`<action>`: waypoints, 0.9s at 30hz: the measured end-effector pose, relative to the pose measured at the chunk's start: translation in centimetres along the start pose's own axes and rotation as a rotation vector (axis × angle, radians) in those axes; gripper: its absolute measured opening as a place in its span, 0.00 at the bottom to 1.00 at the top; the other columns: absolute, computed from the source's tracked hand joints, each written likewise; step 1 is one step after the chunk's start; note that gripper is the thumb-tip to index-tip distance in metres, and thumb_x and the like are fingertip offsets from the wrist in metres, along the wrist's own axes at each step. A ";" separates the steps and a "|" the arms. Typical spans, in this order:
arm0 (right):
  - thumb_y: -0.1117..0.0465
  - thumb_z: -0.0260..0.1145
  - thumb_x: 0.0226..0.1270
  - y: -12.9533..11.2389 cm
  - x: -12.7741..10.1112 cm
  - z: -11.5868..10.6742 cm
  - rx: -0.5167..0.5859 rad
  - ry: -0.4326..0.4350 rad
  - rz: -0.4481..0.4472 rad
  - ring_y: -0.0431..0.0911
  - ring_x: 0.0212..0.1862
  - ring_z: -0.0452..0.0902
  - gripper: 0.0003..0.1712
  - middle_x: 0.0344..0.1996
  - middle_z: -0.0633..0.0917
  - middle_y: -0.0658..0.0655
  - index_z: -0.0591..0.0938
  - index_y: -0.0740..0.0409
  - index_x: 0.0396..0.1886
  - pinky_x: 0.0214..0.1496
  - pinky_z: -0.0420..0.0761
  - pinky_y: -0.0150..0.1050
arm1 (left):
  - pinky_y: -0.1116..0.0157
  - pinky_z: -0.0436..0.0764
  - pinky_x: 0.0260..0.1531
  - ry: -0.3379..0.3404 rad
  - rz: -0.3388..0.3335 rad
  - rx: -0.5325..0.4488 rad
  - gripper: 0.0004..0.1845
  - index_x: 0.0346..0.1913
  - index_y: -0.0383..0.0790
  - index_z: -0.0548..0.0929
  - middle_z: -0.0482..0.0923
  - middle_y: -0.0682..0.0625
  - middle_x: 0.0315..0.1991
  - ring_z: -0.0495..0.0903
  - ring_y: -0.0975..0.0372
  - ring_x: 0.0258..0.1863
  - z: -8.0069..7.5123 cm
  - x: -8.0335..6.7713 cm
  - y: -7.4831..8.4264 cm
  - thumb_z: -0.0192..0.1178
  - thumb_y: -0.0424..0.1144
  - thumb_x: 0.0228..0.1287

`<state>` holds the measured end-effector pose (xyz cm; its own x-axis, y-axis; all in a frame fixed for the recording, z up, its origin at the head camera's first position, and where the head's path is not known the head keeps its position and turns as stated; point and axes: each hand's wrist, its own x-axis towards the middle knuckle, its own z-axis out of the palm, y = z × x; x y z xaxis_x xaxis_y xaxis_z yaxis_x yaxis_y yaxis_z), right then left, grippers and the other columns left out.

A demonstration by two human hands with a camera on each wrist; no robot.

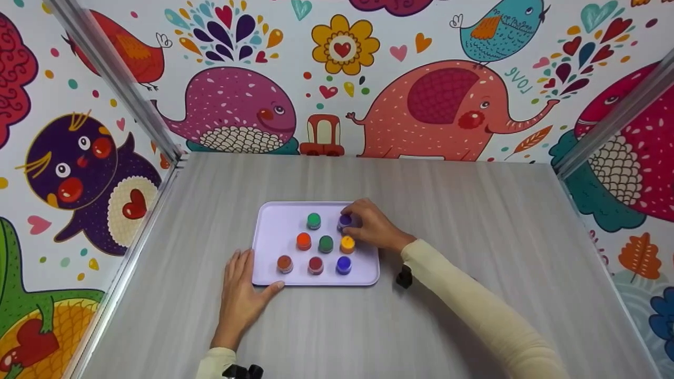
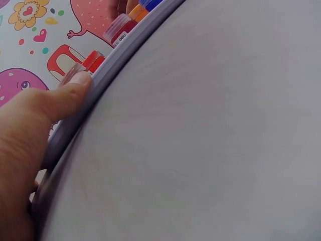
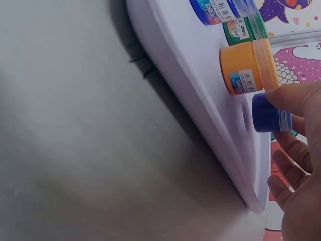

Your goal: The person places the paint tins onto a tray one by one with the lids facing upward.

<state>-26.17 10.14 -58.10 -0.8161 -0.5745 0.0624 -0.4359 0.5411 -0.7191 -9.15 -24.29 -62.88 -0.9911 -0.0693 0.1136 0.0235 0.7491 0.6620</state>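
My right hand (image 1: 375,227) has its fingers pinched on the purple paint pot (image 1: 345,221), not yet lifted off the tray (image 1: 268,226). Seven other pots stand untouched, and my left hand (image 1: 243,295) lies flat, steadying the tray's edge.

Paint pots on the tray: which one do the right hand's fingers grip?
The purple pot in the tray's far right corner. The right hand pinches it; the other seven pots stand free, the yellow pot just nearer.

The left hand (image 1: 243,295) lies flat, palm down, fingers straight and together, thumb (image 2: 60,98) spread out to the side and pressing forward. The right forearm, in a pale sleeve, reaches diagonally forward and left; the right hand (image 1: 371,227) curls its fingertips (image 3: 296,98) in a pinch.
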 end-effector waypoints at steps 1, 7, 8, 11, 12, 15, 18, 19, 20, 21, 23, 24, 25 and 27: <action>0.60 0.78 0.74 -0.1 0.1 0.1 0.005 -0.001 0.005 0.49 0.60 0.74 0.24 0.53 0.83 0.53 0.86 0.60 0.66 0.67 0.81 0.48 | 0.31 0.51 0.82 -0.006 -0.006 0.001 0.60 0.85 0.31 0.61 0.61 0.33 0.84 0.49 0.38 0.86 0.0 0.0 0.0 0.81 0.59 0.61; 0.60 0.78 0.75 -0.5 0.5 0.5 0.028 -0.012 0.010 0.49 0.60 0.74 0.23 0.54 0.84 0.52 0.86 0.59 0.66 0.69 0.81 0.47 | 0.32 0.49 0.83 -0.033 -0.033 0.007 0.60 0.86 0.33 0.60 0.58 0.35 0.85 0.46 0.38 0.87 0.0 0.1 0.0 0.80 0.60 0.63; 0.60 0.77 0.75 -0.5 0.6 0.6 0.028 -0.013 0.006 0.49 0.60 0.74 0.23 0.54 0.84 0.52 0.86 0.59 0.66 0.69 0.80 0.47 | 0.32 0.49 0.83 -0.035 -0.036 0.006 0.60 0.86 0.33 0.60 0.58 0.35 0.85 0.46 0.38 0.87 0.0 0.1 -0.1 0.80 0.60 0.63; 0.60 0.77 0.75 -0.6 0.8 0.8 0.025 -0.012 -0.004 0.49 0.60 0.74 0.23 0.54 0.84 0.51 0.87 0.59 0.66 0.69 0.79 0.47 | 0.31 0.49 0.82 -0.034 -0.038 0.001 0.61 0.87 0.33 0.60 0.58 0.35 0.85 0.46 0.38 0.87 0.0 0.0 -0.1 0.80 0.61 0.62; 0.59 0.77 0.75 -0.7 0.9 0.9 0.022 -0.012 -0.005 0.49 0.59 0.74 0.23 0.53 0.84 0.51 0.87 0.58 0.66 0.68 0.79 0.47 | 0.31 0.49 0.83 -0.033 -0.037 0.001 0.61 0.87 0.33 0.60 0.57 0.35 0.86 0.46 0.39 0.87 0.0 0.0 -0.1 0.80 0.60 0.62; 0.59 0.78 0.75 -0.8 1.2 1.1 0.009 -0.010 -0.005 0.49 0.57 0.74 0.23 0.52 0.85 0.51 0.87 0.58 0.65 0.66 0.78 0.47 | 0.32 0.49 0.83 -0.029 -0.032 0.001 0.61 0.87 0.34 0.59 0.57 0.35 0.86 0.46 0.39 0.87 0.0 0.0 -0.2 0.80 0.60 0.62; 0.59 0.77 0.75 -0.9 1.3 1.2 0.002 -0.012 0.001 0.49 0.56 0.74 0.23 0.52 0.85 0.51 0.87 0.58 0.66 0.65 0.78 0.47 | 0.32 0.49 0.83 -0.025 -0.032 0.006 0.61 0.87 0.34 0.59 0.56 0.35 0.86 0.46 0.39 0.87 0.0 0.0 -0.2 0.81 0.61 0.62; 0.59 0.77 0.75 -0.9 1.4 1.3 0.002 -0.013 0.003 0.49 0.56 0.74 0.23 0.52 0.84 0.51 0.86 0.59 0.66 0.65 0.78 0.47 | 0.32 0.49 0.83 -0.025 -0.033 0.007 0.62 0.87 0.34 0.59 0.56 0.35 0.86 0.46 0.39 0.87 0.0 0.0 -0.2 0.81 0.61 0.61; 0.59 0.77 0.76 -0.9 1.4 1.3 0.003 -0.014 0.006 0.49 0.57 0.74 0.23 0.53 0.84 0.52 0.86 0.59 0.66 0.65 0.78 0.47 | 0.32 0.49 0.83 -0.025 -0.035 0.008 0.62 0.87 0.34 0.59 0.57 0.35 0.86 0.46 0.39 0.87 0.0 0.1 -0.2 0.80 0.61 0.61; 0.59 0.77 0.76 -0.9 1.4 1.4 0.004 -0.015 0.007 0.49 0.57 0.74 0.23 0.53 0.84 0.52 0.86 0.59 0.67 0.65 0.78 0.47 | 0.32 0.49 0.83 -0.027 -0.036 0.008 0.61 0.87 0.34 0.60 0.57 0.35 0.86 0.46 0.39 0.87 0.0 0.0 -0.2 0.80 0.62 0.61; 0.59 0.77 0.76 -0.9 1.4 1.4 0.002 -0.014 0.008 0.49 0.57 0.74 0.24 0.53 0.84 0.52 0.86 0.59 0.67 0.65 0.78 0.46 | 0.31 0.50 0.83 -0.031 -0.037 0.007 0.61 0.87 0.34 0.60 0.57 0.35 0.86 0.46 0.39 0.87 0.0 0.1 -0.1 0.80 0.62 0.62; 0.59 0.77 0.76 -0.9 1.3 1.4 0.001 -0.012 0.009 0.49 0.57 0.74 0.24 0.53 0.84 0.52 0.86 0.59 0.67 0.66 0.78 0.47 | 0.31 0.49 0.83 -0.032 -0.034 0.004 0.61 0.86 0.34 0.60 0.58 0.35 0.86 0.46 0.39 0.87 0.0 0.1 -0.1 0.80 0.62 0.62; 0.59 0.77 0.76 -0.9 1.3 1.4 -0.002 -0.009 0.011 0.49 0.57 0.74 0.24 0.53 0.84 0.52 0.86 0.59 0.67 0.66 0.78 0.47 | 0.31 0.49 0.83 -0.031 -0.032 0.001 0.61 0.86 0.33 0.60 0.58 0.35 0.85 0.46 0.38 0.87 0.0 0.1 -0.1 0.80 0.62 0.62; 0.59 0.77 0.76 -0.9 1.2 1.4 -0.003 -0.004 0.020 0.49 0.58 0.75 0.23 0.53 0.85 0.52 0.86 0.59 0.67 0.67 0.78 0.47 | 0.31 0.48 0.83 -0.032 -0.026 -0.003 0.61 0.86 0.33 0.61 0.59 0.34 0.85 0.46 0.38 0.87 -0.1 0.1 -0.1 0.80 0.61 0.62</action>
<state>-26.25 8.08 -58.35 -0.8230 -0.5662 0.0449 -0.4206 0.5545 -0.7180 -9.28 -24.44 -62.92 -0.9951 -0.0676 0.0726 -0.0020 0.7452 0.6669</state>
